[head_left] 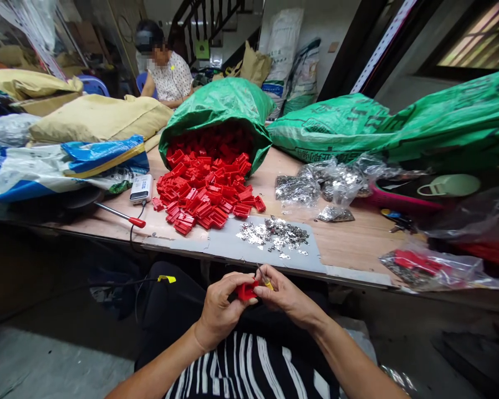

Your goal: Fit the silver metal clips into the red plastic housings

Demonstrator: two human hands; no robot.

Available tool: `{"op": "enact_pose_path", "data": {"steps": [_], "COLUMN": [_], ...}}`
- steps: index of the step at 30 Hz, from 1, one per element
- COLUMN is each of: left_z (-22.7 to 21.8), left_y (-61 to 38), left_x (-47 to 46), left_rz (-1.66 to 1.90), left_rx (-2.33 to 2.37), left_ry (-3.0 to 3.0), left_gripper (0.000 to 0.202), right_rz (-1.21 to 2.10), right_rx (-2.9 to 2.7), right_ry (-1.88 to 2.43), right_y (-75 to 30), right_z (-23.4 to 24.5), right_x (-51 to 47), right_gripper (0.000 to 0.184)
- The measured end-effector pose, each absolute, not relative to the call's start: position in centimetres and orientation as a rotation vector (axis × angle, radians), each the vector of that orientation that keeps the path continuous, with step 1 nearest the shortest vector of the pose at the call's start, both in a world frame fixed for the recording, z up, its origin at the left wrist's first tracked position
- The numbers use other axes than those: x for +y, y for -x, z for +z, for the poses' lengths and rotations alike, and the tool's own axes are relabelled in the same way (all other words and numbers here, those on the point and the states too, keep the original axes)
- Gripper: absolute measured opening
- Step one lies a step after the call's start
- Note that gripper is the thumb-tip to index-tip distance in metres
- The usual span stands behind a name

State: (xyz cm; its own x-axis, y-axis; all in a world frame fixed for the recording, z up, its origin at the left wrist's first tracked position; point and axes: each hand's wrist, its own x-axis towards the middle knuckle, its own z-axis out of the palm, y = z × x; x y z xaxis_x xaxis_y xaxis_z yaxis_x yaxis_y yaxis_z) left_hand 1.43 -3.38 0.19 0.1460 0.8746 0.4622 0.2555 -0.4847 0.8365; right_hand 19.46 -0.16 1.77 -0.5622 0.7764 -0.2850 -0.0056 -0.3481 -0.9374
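In front of the table edge, above my lap, my left hand is closed around a small red plastic housing. My right hand meets it from the other side, pinching a thin tool with a yellow handle, and its fingers touch the red part. The tool looks like tweezers or a small screwdriver; its tip is partly hidden. Just beyond my hands, a grey mat bears a heap of small shiny metal plates. Behind it, many red housings spill from a green woven sack.
A white power bank with a cable and a red-tipped metal lever lie left. Clear bags of metal parts and a pink basket stand right. Green sacks line the back. Another person sits across the table.
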Motion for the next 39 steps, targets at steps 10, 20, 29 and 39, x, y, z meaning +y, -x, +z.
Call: {"op": "enact_pose_path", "data": {"steps": [10,20,29,39], "left_z": [0.2,-0.8,-0.9,-1.1], "left_y": [-0.1,-0.3,0.2,0.1], "left_x": [-2.9,-2.0,-1.8,-1.6], "left_rz": [1.172,1.324,1.326,1.316], "left_rx": [0.872,0.877,1.021,1.021], "left_ry": [-1.413,-0.85,-0.895,-0.887], "left_gripper": [0.032,0.039,0.051,0.052], "right_rz": [2.115,0.462,0.162,0.238], "right_rx": [-1.243,-2.125,-2.364,-2.453], "right_ry": [0.929,1.671,1.935,1.906], "right_y": [-19.2,-21.2,-19.3,-19.4], "right_z": [2.4,3.8,4.6,4.4], "right_x": [-1.0,5.3,7.7,7.2], "right_gripper": [0.047,0.012,0.013,0.008]}}
